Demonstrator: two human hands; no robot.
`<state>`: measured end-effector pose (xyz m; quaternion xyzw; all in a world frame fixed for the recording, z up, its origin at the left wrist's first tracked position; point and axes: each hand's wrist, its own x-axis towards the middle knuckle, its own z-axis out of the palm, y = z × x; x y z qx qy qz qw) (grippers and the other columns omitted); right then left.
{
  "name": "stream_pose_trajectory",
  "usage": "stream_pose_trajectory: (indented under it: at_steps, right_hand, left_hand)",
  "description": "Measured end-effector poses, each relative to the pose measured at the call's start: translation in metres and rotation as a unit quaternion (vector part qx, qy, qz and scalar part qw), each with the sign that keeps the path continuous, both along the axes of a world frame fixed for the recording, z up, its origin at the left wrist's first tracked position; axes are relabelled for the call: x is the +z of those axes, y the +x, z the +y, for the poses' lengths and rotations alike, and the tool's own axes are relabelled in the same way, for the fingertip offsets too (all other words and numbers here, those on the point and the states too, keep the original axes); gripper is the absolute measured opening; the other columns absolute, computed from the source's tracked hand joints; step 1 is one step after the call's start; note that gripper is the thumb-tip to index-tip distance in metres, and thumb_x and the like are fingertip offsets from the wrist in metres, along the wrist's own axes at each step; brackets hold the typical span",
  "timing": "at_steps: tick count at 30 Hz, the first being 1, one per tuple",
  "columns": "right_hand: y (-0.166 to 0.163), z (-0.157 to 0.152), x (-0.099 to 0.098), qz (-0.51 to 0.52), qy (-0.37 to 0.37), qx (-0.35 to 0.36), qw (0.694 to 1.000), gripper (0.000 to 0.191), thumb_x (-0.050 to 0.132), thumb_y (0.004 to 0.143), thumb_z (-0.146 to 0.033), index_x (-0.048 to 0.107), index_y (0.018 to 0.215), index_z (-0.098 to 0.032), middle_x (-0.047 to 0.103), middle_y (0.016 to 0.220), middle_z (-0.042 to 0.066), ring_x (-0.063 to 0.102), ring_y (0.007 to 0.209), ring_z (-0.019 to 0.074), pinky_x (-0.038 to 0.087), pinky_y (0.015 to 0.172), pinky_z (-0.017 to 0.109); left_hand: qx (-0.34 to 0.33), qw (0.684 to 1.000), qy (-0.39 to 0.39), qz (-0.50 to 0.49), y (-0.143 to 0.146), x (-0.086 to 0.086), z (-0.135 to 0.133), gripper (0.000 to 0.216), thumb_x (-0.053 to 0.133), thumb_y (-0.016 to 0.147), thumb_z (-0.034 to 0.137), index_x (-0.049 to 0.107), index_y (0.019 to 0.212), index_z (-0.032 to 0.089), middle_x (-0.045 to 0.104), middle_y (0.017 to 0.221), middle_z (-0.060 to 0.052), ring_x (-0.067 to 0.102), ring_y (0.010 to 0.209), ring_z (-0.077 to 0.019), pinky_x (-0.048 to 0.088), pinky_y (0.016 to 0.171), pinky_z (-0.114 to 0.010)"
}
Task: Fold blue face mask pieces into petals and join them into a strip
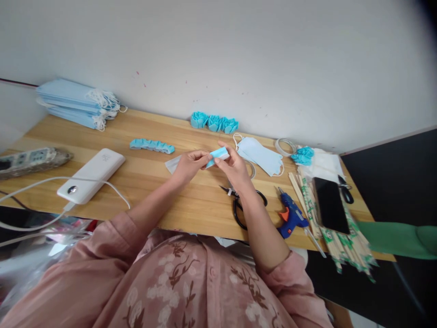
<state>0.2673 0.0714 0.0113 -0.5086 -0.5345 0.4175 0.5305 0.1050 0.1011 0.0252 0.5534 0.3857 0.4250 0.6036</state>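
wooden table | left hand, right hand pinching blue strip | partly behind fingers

A head-worn camera is looking forward and down over the floral pink shirt, facing the nearby wooden tabletop and wall; its upper-right corner is perhaps vignetting.

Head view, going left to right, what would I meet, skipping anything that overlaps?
Power strip, pleated blue strip, left hand, right hand, glue gun, phone.
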Motion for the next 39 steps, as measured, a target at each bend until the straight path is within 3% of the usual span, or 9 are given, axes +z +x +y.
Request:
stream_pose_trajectory:
  at_steps: [3,7,10,17,26,32,39]
  right_hand:
    - [0.001,0.0,0.003,0.009,0.0,-0.009,1.0,0.046,0.071,0.077,-0.047,0.063,0.117,-0.026,0.068,0.096,0.001,0.063,0.083,0.0162,0.055,0.08,0.032]
    - [0.004,0.001,0.001,-0.009,0.013,-0.04,0.999,0.027,0.073,0.076,-0.043,0.067,0.092,-0.022,0.067,0.081,-0.002,0.06,0.073,0.0133,0.051,0.07,0.027]
    - [0.004,0.002,0.0,-0.02,0.036,-0.06,0.997,0.021,0.073,0.076,-0.04,0.065,0.084,-0.022,0.065,0.076,-0.003,0.059,0.07,0.0121,0.048,0.066,0.025]
    - [-0.001,-0.003,0.007,-0.086,0.065,-0.088,0.99,0.017,0.072,0.077,-0.036,0.064,0.08,-0.021,0.065,0.074,-0.003,0.057,0.068,0.0119,0.047,0.066,0.025]
    - [-0.001,-0.008,0.013,-0.16,0.103,-0.075,0.979,0.005,0.067,0.081,-0.027,0.068,0.084,-0.023,0.071,0.084,0.0,0.064,0.079,0.0157,0.051,0.079,0.031]
    - [0.001,-0.007,0.013,-0.222,0.168,-0.044,0.959,0.023,0.056,0.079,-0.011,0.071,0.084,-0.028,0.074,0.096,0.001,0.066,0.097,0.0206,0.05,0.092,0.039]
    - [0.002,-0.006,0.01,-0.25,0.166,-0.047,0.953,0.025,0.054,0.079,-0.011,0.071,0.086,-0.027,0.075,0.095,0.0,0.067,0.093,0.0204,0.05,0.091,0.038]
  left_hand:
    - [-0.004,1.0,0.003,0.013,0.001,0.0,0.0,0.029,0.071,0.071,0.044,0.066,0.065,0.016,0.053,0.058,0.002,0.042,0.058,-0.0088,0.033,0.058,-0.024]
    - [-0.019,0.999,0.003,0.028,0.002,0.002,-0.002,0.03,0.072,0.07,0.043,0.061,0.06,0.016,0.05,0.057,0.003,0.04,0.056,-0.0082,0.031,0.057,-0.025]
    - [-0.021,0.999,0.002,0.028,0.001,0.003,-0.002,0.033,0.071,0.07,0.045,0.06,0.059,0.016,0.05,0.055,0.003,0.04,0.056,-0.0084,0.03,0.057,-0.025]
    - [-0.011,0.999,0.011,0.029,0.001,-0.001,0.0,0.035,0.069,0.072,0.047,0.059,0.058,0.016,0.049,0.054,0.003,0.04,0.056,-0.0087,0.031,0.057,-0.024]
    - [0.014,1.0,-0.024,0.008,0.002,-0.003,0.002,0.028,0.07,0.07,0.044,0.067,0.064,0.016,0.053,0.058,0.002,0.042,0.057,-0.0094,0.034,0.057,-0.025]
    - [0.018,0.997,-0.063,-0.029,0.001,-0.005,0.004,0.025,0.071,0.069,0.04,0.066,0.063,0.016,0.054,0.057,0.002,0.043,0.056,-0.009,0.036,0.057,-0.024]
    - [0.013,0.996,-0.071,-0.048,0.001,-0.007,0.005,0.026,0.074,0.069,0.041,0.069,0.066,0.016,0.058,0.06,0.001,0.046,0.057,-0.0087,0.038,0.058,-0.023]
